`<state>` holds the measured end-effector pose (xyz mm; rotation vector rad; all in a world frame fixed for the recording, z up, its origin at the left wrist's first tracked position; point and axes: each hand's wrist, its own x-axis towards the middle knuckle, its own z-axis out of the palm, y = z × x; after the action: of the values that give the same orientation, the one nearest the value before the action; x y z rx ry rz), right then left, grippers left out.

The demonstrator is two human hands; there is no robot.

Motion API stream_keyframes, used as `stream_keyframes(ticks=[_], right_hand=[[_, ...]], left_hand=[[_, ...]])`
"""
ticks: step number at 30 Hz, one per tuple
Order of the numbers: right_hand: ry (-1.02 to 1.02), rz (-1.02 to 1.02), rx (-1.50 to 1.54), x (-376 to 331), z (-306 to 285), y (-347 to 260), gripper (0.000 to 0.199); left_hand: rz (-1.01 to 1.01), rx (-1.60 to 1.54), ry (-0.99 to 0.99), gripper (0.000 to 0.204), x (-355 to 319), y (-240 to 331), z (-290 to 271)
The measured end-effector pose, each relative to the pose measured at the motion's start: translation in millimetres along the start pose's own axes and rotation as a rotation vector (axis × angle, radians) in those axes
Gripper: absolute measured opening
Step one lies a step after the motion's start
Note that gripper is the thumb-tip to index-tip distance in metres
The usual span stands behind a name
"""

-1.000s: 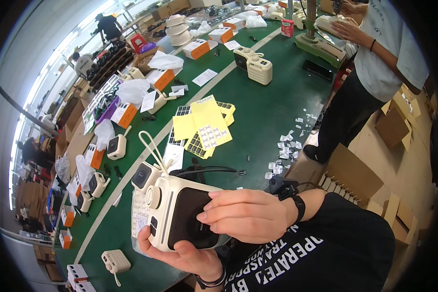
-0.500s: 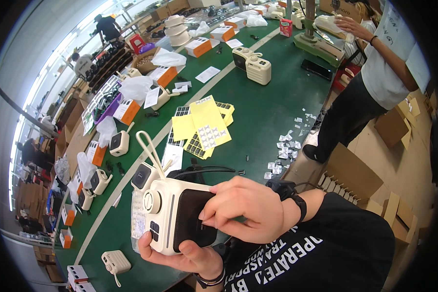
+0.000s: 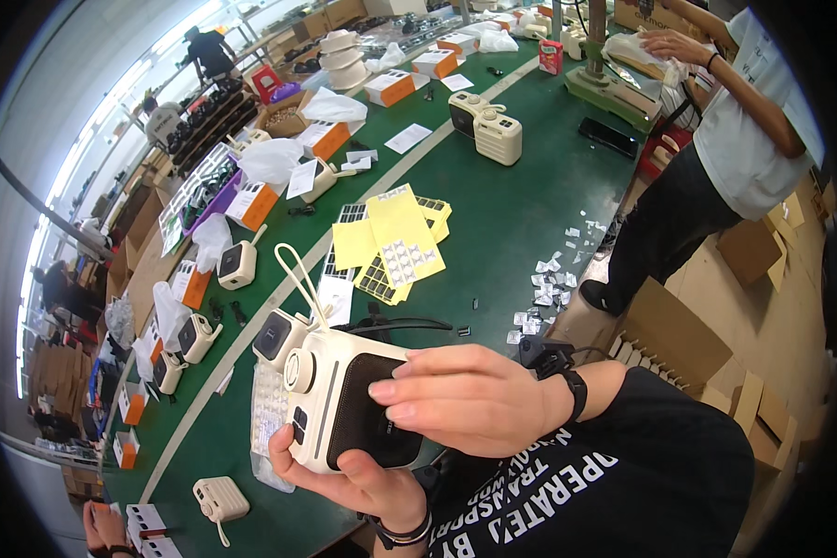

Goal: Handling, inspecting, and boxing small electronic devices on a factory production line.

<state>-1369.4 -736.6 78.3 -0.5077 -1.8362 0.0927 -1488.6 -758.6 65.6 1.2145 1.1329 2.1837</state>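
Observation:
A cream portable speaker (image 3: pixel 349 409) with a black front grille, a round knob, small dark buttons and a loop strap is tilted in front of me. My left hand (image 3: pixel 377 488) grips it from below, thumb at the grille's lower edge and fingertips near the buttons. My right hand (image 3: pixel 479 395) lies against the grille with its fingers stretched out, hiding part of the front. Just beyond the held one, another cream speaker (image 3: pixel 277 337) lies next to a clear-wrapped pack (image 3: pixel 268 409). Yellow sticker sheets (image 3: pixel 402 244) are spread farther up the green table.
More cream speakers (image 3: pixel 220 498), orange-and-white boxes (image 3: pixel 251 205) and white plastic bags line the left side. Scraps of sticker paper (image 3: pixel 551 288) lie near the right edge. A co-worker (image 3: pixel 749 139) stands at the far right by a green press (image 3: pixel 614 98). Another person's hands (image 3: pixel 105 528) show at lower left.
The fingers of my right hand, bent at the grille before, are now straightened and laid along it. The speaker has shifted slightly. Another person's hands have come in at lower left.

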Motion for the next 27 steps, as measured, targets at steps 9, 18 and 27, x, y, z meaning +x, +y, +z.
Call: stream_keyframes(ticks=[9,18,27], right_hand=[[0.035,0.302,0.295,16,9,-12,0.017],[-0.118,0.489,0.555,32,2,-21,0.02],[-0.133,0.486,0.423,30,17,-29,0.027]], left_hand=[[-0.114,0.02,-0.046,0.047,11,-2,-22],[-0.462,-0.29,-0.207,0.04,21,8,-36],[-0.461,-0.321,-0.218,0.042,21,9,-48]])
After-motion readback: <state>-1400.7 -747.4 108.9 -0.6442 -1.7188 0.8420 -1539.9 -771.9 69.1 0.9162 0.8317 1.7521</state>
